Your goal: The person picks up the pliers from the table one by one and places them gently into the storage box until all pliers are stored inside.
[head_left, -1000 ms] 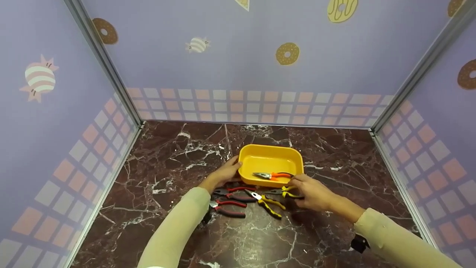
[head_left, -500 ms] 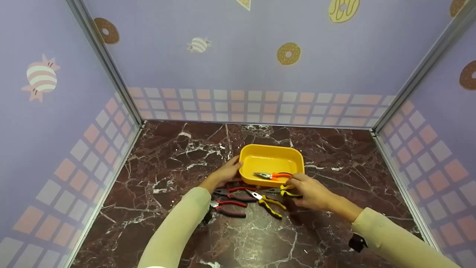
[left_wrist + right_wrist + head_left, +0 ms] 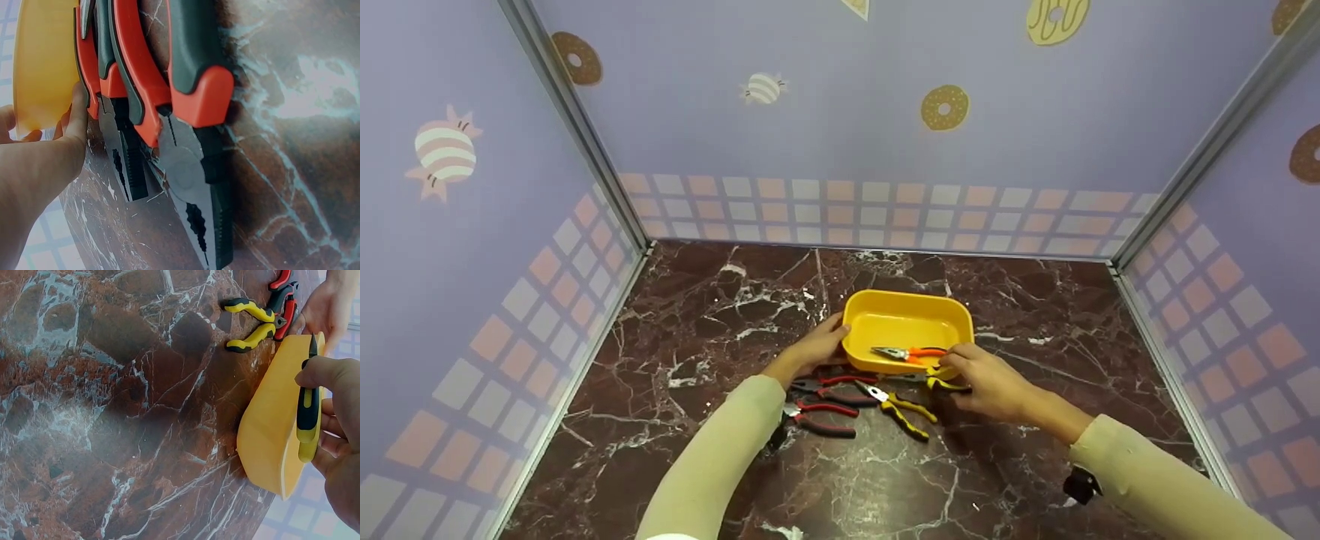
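The right hand (image 3: 988, 381) pinched yellow-and-black pliers (image 3: 307, 410) by their handles, at the near rim of the yellow box (image 3: 907, 328), toward its right end; whether they touched the rim, one could not tell. The left hand (image 3: 819, 346) gripped the box's left end. The pliers were probably stiff, heavier at the steel head, hardly fragile; the coated handles seemed the surest place to hold, not slippery.
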Tool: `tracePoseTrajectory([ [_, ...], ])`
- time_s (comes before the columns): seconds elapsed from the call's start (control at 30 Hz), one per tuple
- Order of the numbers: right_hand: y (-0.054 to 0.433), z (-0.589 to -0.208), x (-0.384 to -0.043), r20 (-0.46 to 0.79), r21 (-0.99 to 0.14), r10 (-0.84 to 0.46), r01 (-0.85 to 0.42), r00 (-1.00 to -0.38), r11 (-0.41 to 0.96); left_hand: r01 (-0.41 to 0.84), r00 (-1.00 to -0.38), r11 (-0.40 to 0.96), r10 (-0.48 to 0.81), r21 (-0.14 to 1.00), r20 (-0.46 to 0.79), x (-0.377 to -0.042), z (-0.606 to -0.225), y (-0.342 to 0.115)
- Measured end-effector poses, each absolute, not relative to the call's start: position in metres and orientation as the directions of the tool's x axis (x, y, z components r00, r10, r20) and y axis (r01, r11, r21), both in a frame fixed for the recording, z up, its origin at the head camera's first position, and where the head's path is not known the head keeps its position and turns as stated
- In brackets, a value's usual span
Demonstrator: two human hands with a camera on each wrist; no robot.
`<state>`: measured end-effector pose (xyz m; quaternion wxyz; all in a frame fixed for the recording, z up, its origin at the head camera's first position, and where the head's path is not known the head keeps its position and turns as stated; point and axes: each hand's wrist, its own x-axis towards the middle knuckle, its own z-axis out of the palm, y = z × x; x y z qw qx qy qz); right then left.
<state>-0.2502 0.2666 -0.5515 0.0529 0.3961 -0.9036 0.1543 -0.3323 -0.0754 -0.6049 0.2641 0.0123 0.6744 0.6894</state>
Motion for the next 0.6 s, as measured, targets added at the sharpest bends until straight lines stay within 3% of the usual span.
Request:
tracePoseTrajectory([
  [0.27,0.266,-0.549,-0.258,0.272,-0.233,-0.708,-0.759,-0.652,0.609,-0.350,-0.855,0.064,0.386,0.934,-0.347,-0.334,-0.608,-0.077],
  [0.6,0.264,-0.544,-0.265,0.238,-0.258,-0.668,-0.709,-0.705,0.656,-0.353,-0.857,0.031,0.390,0.935,-0.337,-0.335,-0.609,-0.076],
])
